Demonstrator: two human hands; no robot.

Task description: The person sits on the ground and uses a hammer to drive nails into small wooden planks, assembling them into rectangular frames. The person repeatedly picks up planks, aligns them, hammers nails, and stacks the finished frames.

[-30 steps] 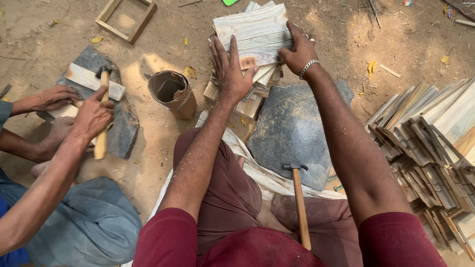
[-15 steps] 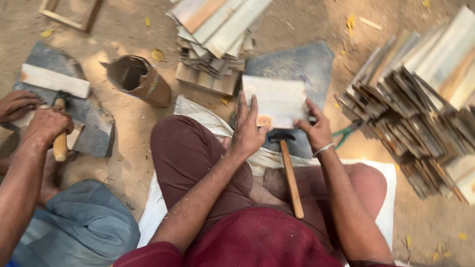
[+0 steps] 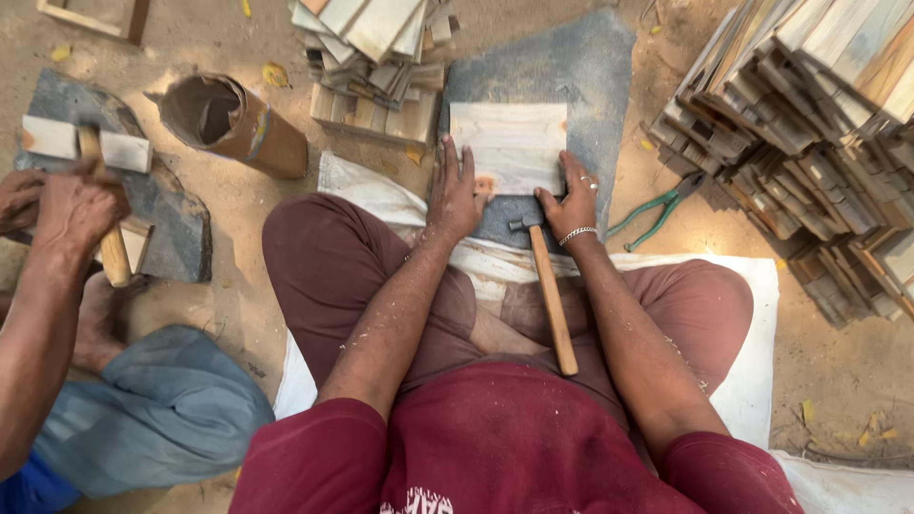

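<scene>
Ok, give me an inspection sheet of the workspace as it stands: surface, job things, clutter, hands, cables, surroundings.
Surface: grey stone slab on sandy ground, white cloth under the seated person.
Job's things: pale wooden board flat on the slab; hammer lying across the lap, head at the board's near edge.
Clutter: green pliers, brown cylindrical container on its side, loose wood pile.
Hands: left hand and right hand both pressing the board's near edge, fingers spread.
Cables: nothing seen.
Surroundings: stacked wood strips at right; a co-worker's hand gripping a wooden handle at left.
</scene>
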